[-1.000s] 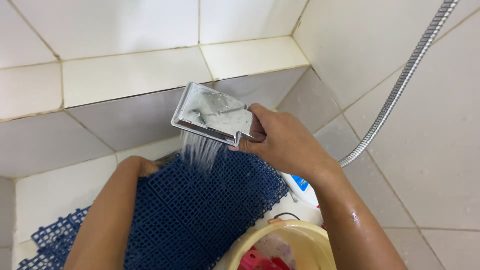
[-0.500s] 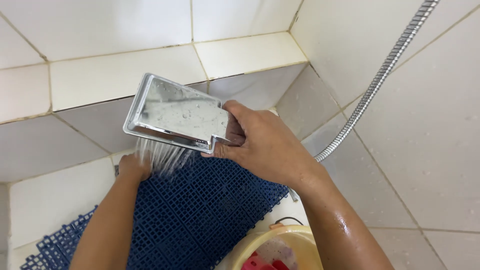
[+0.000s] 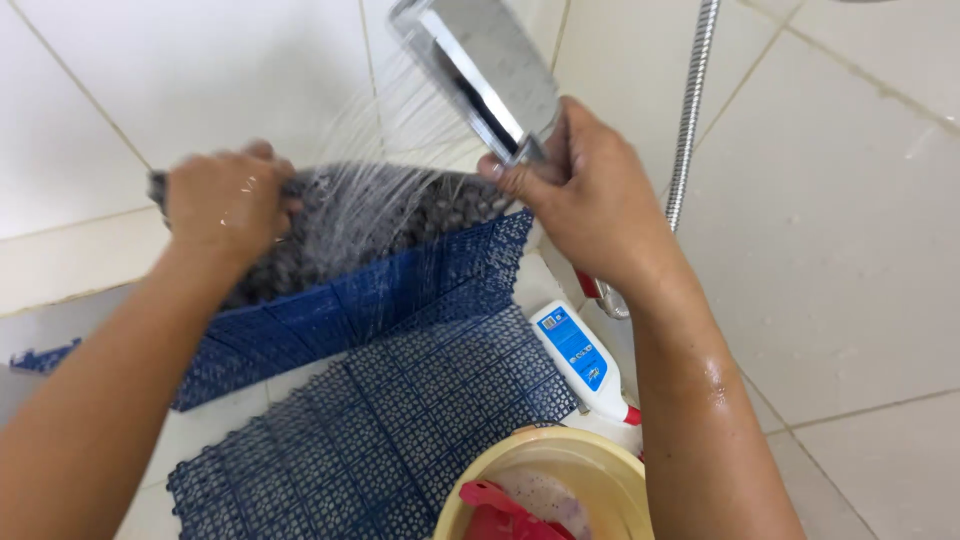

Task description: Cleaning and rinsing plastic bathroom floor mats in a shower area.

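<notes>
Water sprays on a lifted mat in the shower corner.

From the head camera: the right hand (image 3: 590,200) grips the shiny shower head (image 3: 480,75). The left hand (image 3: 225,205) grabs the top edge of the blue mat (image 3: 370,280), tipped up near the wall. Another mat (image 3: 400,430) lies flat below, beside a white bottle (image 3: 580,355) and yellow bucket (image 3: 555,480).

White bottle (image 3: 590,370) w/ blue label (image 3: 572,348), red cap, beside yellow bucket (image 3: 600,470)

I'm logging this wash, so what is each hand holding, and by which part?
The right hand holds the chrome shower head at its handle end. The left hand holds the raised blue grid mat by its upper edge.
</notes>
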